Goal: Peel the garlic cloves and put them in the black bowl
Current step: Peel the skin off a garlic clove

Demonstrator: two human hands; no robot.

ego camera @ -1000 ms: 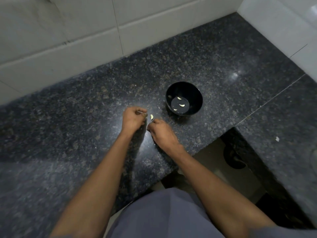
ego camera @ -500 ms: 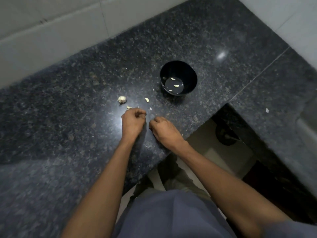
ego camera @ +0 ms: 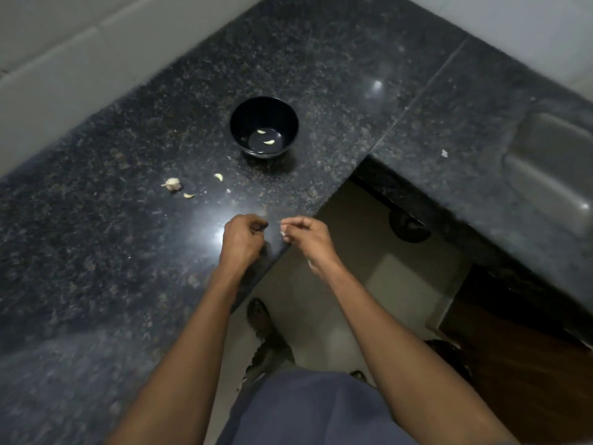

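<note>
A small pale garlic clove (ego camera: 283,233) sits pinched at the curled fingertips of the right hand (ego camera: 303,240), over the counter (ego camera: 96,252) edge, well nearer the person than the black bowl (ego camera: 264,127). The left hand (ego camera: 243,240), just beside it, has its fingers curled in; whether it holds anything cannot be told. The bowl holds two peeled cloves (ego camera: 269,142); between bowl and hands, leftward, lie a loose clove (ego camera: 219,177), another clove (ego camera: 188,196) and a garlic piece (ego camera: 172,184).

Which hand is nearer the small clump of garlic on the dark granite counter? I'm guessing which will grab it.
Left. The left hand sits below-right of the garlic clump; the right hand is farther right, past the counter edge.
</note>
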